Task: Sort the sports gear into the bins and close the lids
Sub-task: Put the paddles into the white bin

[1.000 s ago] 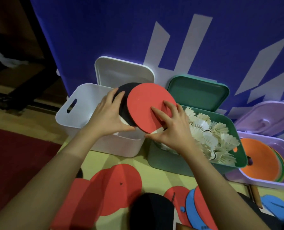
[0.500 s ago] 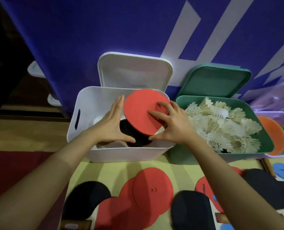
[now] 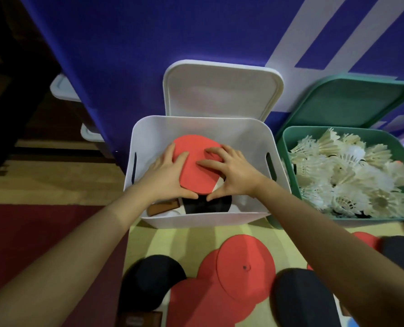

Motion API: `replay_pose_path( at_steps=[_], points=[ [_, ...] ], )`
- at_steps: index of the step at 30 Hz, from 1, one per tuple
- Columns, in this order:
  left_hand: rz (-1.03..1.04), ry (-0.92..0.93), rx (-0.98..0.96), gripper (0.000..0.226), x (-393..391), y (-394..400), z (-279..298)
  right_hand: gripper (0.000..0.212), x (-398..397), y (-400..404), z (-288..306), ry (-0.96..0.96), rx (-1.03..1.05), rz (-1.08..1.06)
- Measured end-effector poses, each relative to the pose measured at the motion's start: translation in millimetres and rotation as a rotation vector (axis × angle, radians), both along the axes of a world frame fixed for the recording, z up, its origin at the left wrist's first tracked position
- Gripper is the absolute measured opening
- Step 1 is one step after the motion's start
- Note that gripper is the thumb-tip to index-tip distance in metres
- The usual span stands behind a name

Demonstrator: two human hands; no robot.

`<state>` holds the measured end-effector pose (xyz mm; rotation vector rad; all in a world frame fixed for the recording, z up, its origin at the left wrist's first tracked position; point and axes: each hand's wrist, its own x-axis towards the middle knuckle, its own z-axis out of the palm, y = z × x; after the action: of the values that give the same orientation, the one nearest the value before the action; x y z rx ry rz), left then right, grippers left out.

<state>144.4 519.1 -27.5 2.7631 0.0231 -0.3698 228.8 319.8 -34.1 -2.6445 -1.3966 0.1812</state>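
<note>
A red paddle [image 3: 197, 165] is gripped by its edges between left hand [image 3: 166, 177] and right hand [image 3: 231, 175], inside the white bin [image 3: 262, 140], so it is laid flat onto a black paddle [image 3: 208, 204].

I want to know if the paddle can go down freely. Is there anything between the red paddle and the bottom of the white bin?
Yes. Under the red-faced round paddle a black-faced paddle and a brown wooden handle already lie in the white plastic bin, so it will rest on them.

paddle [image 3: 196, 166] in left bin [image 3: 250, 135], shuttlecocks [image 3: 351, 175] in right bin [image 3: 290, 138]
</note>
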Motion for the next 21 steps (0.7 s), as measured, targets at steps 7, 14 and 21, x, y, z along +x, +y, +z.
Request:
replay_pose_path(
  at_steps=[7,14,21],
  points=[
    [-0.046,0.016,0.086,0.085,8.3,-9.0,8.3,0.067,-3.6,-6.4,7.5,0.028,-0.151,-0.062],
    [-0.02,-0.464,-0.009,0.046,-40.2,-41.0,53.4,0.041,-58.7,-41.4,47.5,-0.151,0.336,-0.098],
    [-0.016,-0.599,-0.095,0.046,-126.7,-78.1,52.9,0.028,-136.8,-72.8,36.5,-0.224,0.598,-0.171]
  ],
)
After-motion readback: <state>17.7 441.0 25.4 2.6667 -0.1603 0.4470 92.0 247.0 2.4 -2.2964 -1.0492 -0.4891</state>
